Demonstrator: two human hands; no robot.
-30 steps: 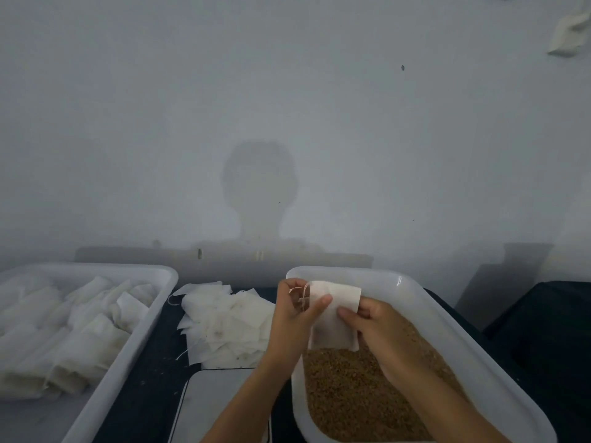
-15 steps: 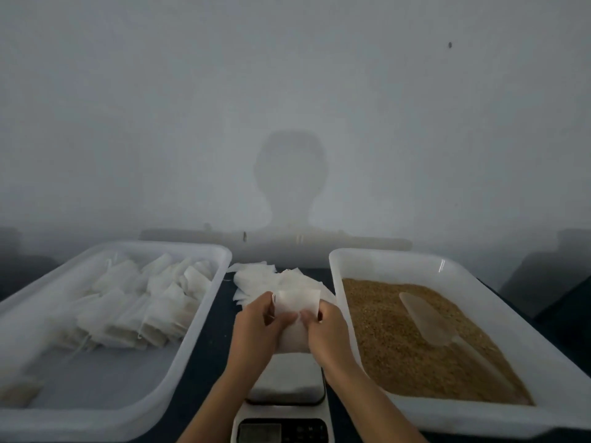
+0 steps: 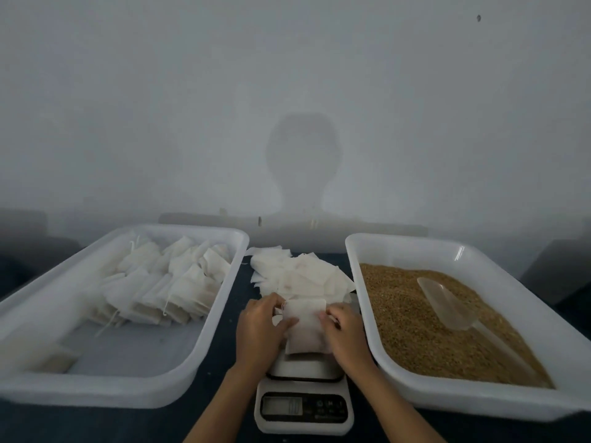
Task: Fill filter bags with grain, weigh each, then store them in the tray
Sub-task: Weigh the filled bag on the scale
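Over the scale (image 3: 303,407) platform: left hand (image 3: 260,330) and right hand (image 3: 343,335), fingers curled, pinched one soft, white, rectangular filter bag (image 3: 303,327).

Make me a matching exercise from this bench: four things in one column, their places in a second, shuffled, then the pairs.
Things
1. scoop
2. filter bag
3. filled bags
4. pile of empty bags

Places
A. in the left tray
B. on the dark table between the two trays
C. lying on the grain in the right tray
D. held by the left hand and right hand over the scale

Pairs: 1-C, 2-D, 3-A, 4-B
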